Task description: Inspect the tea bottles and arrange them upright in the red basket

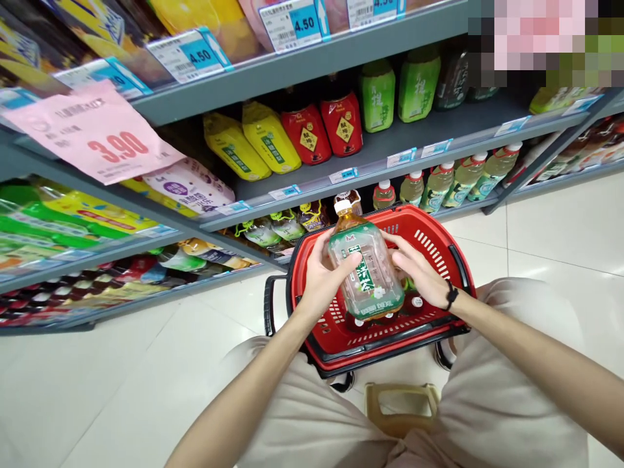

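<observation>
A large bottle (374, 276) with a white cap and a green label is held above a red basket (451, 250). My left hand (324, 276) grips its left side, the thumb lying across the label. On the other side my right hand (416, 270) touches the bottle with its thumb and fingers bent around the edge. Under the bottle, several items lie in the basket, mostly hidden by it and by my hands. A black band is on my right wrist.
Shelves (312, 62) of drinks run across the top and left. A pink price sheet (97, 140) hangs at the left. Red cartons (344, 127) and capped bottles (436, 188) stand beyond the basket. A tan stool (397, 426) is between my legs on the tiled floor.
</observation>
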`<state>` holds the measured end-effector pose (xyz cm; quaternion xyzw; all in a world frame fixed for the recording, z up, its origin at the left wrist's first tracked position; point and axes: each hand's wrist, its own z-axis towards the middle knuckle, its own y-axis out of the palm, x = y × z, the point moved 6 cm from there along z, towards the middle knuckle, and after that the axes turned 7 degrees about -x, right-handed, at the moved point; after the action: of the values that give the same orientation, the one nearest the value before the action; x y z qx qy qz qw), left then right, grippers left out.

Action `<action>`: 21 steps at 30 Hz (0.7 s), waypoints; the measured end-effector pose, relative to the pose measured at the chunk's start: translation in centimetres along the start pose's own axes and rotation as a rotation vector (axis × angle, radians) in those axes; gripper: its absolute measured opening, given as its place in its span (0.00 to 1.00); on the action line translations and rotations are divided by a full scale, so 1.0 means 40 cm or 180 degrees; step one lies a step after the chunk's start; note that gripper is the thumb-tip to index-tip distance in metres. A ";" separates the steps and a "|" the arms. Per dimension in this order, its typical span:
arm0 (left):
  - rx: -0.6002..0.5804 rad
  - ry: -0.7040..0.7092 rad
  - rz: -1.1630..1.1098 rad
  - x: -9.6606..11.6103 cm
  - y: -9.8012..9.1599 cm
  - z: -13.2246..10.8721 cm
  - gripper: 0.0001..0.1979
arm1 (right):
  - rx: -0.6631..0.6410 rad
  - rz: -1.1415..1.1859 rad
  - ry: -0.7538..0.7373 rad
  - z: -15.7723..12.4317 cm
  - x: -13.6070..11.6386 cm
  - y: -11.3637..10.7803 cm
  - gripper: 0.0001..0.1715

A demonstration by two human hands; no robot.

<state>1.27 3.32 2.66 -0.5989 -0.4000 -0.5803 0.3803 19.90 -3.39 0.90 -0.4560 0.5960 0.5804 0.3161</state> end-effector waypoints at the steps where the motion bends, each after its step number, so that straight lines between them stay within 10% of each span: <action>1: 0.0017 0.0005 -0.0088 0.009 -0.005 -0.002 0.41 | 0.0033 0.0110 0.0027 0.002 0.002 -0.003 0.36; 9: 0.0111 -0.0514 -0.1042 0.004 0.040 -0.031 0.37 | 0.0533 0.1621 0.0883 0.028 0.088 0.011 0.23; 21: -0.0653 0.0239 0.0202 0.024 0.049 -0.023 0.44 | 0.0533 0.2127 0.1090 0.007 0.179 0.079 0.26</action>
<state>2.72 1.73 3.67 -0.6248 -0.3050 -0.6279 0.3499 14.22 -4.68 -4.36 -0.2995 0.8013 0.5162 0.0415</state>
